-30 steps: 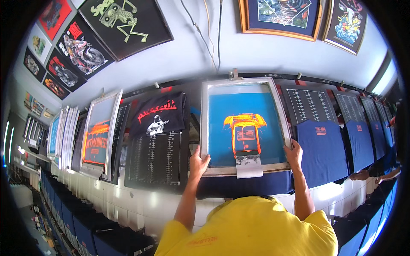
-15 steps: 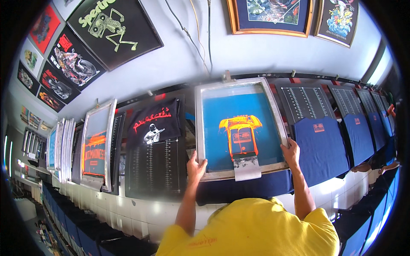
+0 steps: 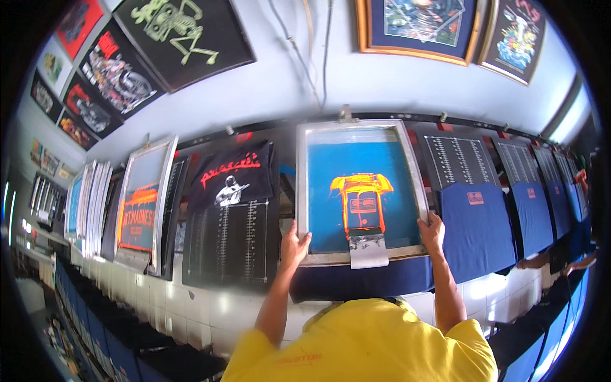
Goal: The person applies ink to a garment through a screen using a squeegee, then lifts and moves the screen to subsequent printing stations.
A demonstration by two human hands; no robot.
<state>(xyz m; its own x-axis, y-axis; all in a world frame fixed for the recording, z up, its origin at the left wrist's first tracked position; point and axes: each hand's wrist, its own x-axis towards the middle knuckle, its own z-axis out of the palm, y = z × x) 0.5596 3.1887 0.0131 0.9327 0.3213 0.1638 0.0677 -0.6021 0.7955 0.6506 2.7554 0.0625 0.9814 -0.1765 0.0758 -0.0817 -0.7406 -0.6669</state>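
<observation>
A screen printing frame (image 3: 303, 172) with pale metal edges and blue mesh lies over a dark navy shirt (image 3: 363, 281) in front of me. My left hand (image 3: 294, 248) is closed on the frame's lower left edge, and my right hand (image 3: 432, 234) grips the lower right edge. Bright orange ink (image 3: 361, 184) is smeared across the mesh around a small rectangular design. At the frame's near end rests a squeegee (image 3: 368, 252) with a pale, stained handle, touched by neither hand. How the frame's underside meets the shirt is hidden.
On the left are a black printed shirt (image 3: 237, 172) on a ruled board (image 3: 223, 248), a second orange-inked frame (image 3: 173, 172) and several stacked frames (image 3: 92, 197). Navy shirts (image 3: 474, 223) on boards line the right. A clamp (image 3: 345, 113) stands behind my frame; posters (image 3: 191, 38) hang on the wall.
The view has turned slightly, so the surroundings shift and tilt. Both hands keep their hold on the frame, and the squeegee stays at its near end.
</observation>
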